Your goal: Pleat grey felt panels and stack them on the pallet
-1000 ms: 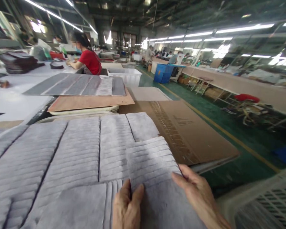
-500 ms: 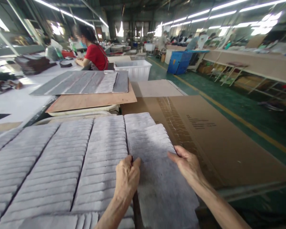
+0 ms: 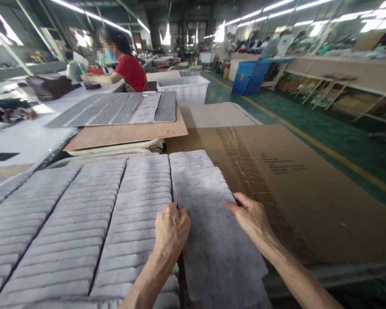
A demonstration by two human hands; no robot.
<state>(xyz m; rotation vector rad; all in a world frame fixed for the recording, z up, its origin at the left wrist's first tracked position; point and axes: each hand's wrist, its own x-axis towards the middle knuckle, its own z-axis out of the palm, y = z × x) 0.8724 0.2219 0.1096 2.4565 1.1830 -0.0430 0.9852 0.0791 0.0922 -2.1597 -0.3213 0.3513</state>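
Observation:
A stack of overlapping grey fabric pieces (image 3: 212,231) lies in the rightmost row, between my two hands. My left hand (image 3: 173,227) is closed at the stack's left edge, its thumb and fingers pinching that side. On the opposite edge my right hand (image 3: 249,212) grips the stack, thumb on top and fingers underneath or along the side. To the left, more rows of grey fabric pieces (image 3: 141,214) lie overlapped like shingles, with dark narrow gaps between the rows. The undersides of the held pieces are hidden.
A flat brown cardboard sheet (image 3: 296,180) with tape lies to the right. Beyond are a grey board (image 3: 109,109) with more pieces, a white plastic bin (image 3: 188,90) and a blue cabinet (image 3: 249,77). A person in a red shirt (image 3: 131,73) works at the left table.
The held stack has moved away from me and now lies against the far pieces of its row, covering more of them. Both hands keep their grip. The view has turned slightly left.

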